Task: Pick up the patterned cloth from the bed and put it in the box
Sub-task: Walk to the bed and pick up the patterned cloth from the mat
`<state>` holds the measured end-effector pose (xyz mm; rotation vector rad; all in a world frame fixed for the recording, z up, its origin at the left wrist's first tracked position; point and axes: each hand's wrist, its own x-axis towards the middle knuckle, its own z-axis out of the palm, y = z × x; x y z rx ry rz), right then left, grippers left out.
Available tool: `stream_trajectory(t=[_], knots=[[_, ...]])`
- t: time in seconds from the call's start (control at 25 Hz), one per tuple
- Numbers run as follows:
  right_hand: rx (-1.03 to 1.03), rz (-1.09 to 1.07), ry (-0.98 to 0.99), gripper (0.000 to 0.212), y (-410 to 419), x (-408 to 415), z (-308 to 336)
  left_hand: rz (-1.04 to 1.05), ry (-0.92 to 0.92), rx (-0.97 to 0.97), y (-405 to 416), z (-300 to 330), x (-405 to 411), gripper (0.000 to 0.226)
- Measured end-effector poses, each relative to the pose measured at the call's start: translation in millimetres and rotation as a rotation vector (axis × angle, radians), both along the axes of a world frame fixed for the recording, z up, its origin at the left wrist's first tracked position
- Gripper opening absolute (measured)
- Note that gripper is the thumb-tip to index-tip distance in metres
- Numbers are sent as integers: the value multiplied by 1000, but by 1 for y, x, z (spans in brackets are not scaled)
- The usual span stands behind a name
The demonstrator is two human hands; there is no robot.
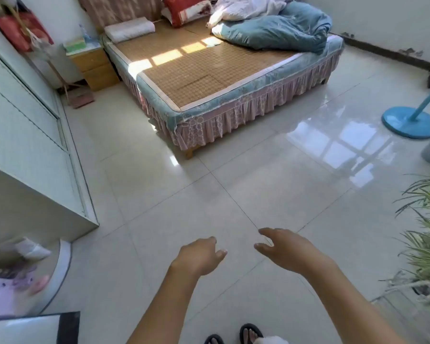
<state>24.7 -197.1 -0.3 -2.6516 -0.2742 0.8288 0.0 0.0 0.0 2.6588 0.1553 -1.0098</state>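
Observation:
The bed (209, 70) stands across the room, covered by a woven straw mat. At its head lie a red and white patterned fabric item (186, 11), a crumpled white cloth (246, 8) and a blue quilt (283, 31). Both my hands are held out low over the floor tiles, far from the bed. My left hand (199, 256) has loosely curled fingers and holds nothing. My right hand (283, 249) is open and empty. A white box-like thing with a dark edge (30, 328) shows at the bottom left, cut off by the frame.
A white wardrobe (23, 145) lines the left wall, with a wooden nightstand (94, 68) beyond it. A round white-rimmed container (63, 264) holding pink patterned fabric sits at lower left. A blue fan base (410, 122) and a leafy plant (427, 232) stand on the right.

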Motion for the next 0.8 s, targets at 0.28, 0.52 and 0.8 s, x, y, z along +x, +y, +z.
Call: stream_trajectory(t=[0.28,0.52,0.8], knots=[[-142,81,-10,48,-9,43,-14,-2,-35,28,-18,-7,39,52],[-119,50,17,46,-12,93,-24,-44,9,34,-28,-17,89,56],[-118,0,24,48,-4,225,-38,-94,-6,53,-12,-32,223,53]])
